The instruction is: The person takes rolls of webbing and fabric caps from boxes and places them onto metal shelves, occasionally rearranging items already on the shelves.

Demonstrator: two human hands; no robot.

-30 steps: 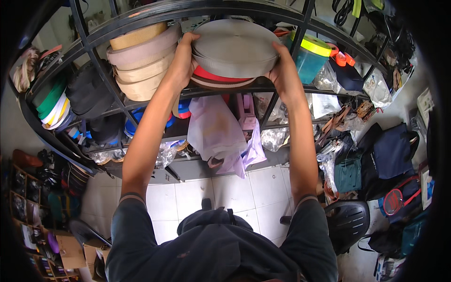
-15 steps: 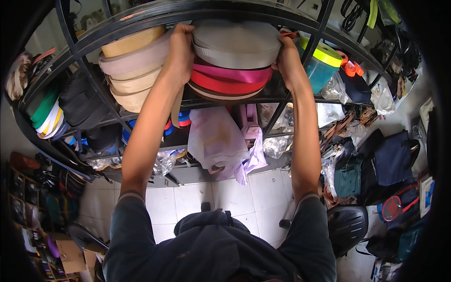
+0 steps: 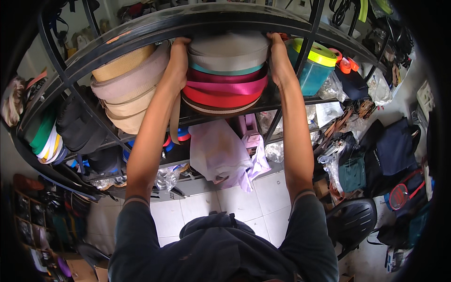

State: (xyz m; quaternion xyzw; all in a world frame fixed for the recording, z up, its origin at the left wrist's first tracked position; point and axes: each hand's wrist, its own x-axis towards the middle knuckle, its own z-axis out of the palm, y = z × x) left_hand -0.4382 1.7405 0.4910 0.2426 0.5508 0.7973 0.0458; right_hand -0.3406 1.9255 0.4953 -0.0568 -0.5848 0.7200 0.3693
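A wide roll of grey webbing (image 3: pixel 229 61) tops a stack on the black metal shelf, between my two hands. My left hand (image 3: pixel 178 66) curves around its left side and my right hand (image 3: pixel 280 63) its right side; the fingertips of both are hidden behind the roll. Under the grey roll show a thin teal edge, a magenta webbing roll (image 3: pixel 230 86), a red roll (image 3: pixel 223 97) and a brown-edged roll (image 3: pixel 221 110). Beside my left wrist stand beige webbing rolls (image 3: pixel 129 104), one with a loose end (image 3: pixel 175 120) hanging down.
A teal tub with a yellow lid (image 3: pixel 315 70) stands right of my right hand, past a black shelf post (image 3: pixel 307 42). Black rolls (image 3: pixel 77 123) sit at the left. A filmy white bag (image 3: pixel 218 150) hangs below. Bags (image 3: pixel 397 150) and a black chair (image 3: pixel 354 221) are at the right.
The grey roll has come to sit more squarely over the stack, and a teal edge shows beneath it. Both hands stay at its sides. The view has shifted slightly.
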